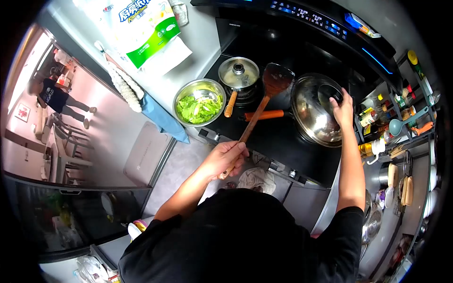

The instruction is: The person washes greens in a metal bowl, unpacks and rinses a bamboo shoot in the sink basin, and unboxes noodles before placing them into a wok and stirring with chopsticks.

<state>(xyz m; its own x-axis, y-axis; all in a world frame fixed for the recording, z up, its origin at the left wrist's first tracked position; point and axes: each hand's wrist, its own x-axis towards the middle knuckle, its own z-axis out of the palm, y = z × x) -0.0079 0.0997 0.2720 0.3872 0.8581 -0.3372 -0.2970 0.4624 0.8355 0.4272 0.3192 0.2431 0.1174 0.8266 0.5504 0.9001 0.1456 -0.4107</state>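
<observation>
My left hand (223,159) is closed around the lower end of a long-handled wooden spatula (258,112). The spatula's broad, dark brown blade points up and away over the stove, between the two pans. At the right burner, my right hand (345,111) grips the dark knob of a large, shiny metal wok lid (309,112). That lid covers the wok, whose contents are hidden; an orange handle (264,114) sticks out to its left, passing under the spatula. The fingers of my right hand are partly hidden behind the knob.
A small saucepan (239,75) with a glass lid stands on the left burner. Beside it, a steel bowl (178,115) holds green lettuce (199,108). Seasoning bottles (367,118) and hanging utensils line the right. Another person (53,96) stands far left, beyond the doorway.
</observation>
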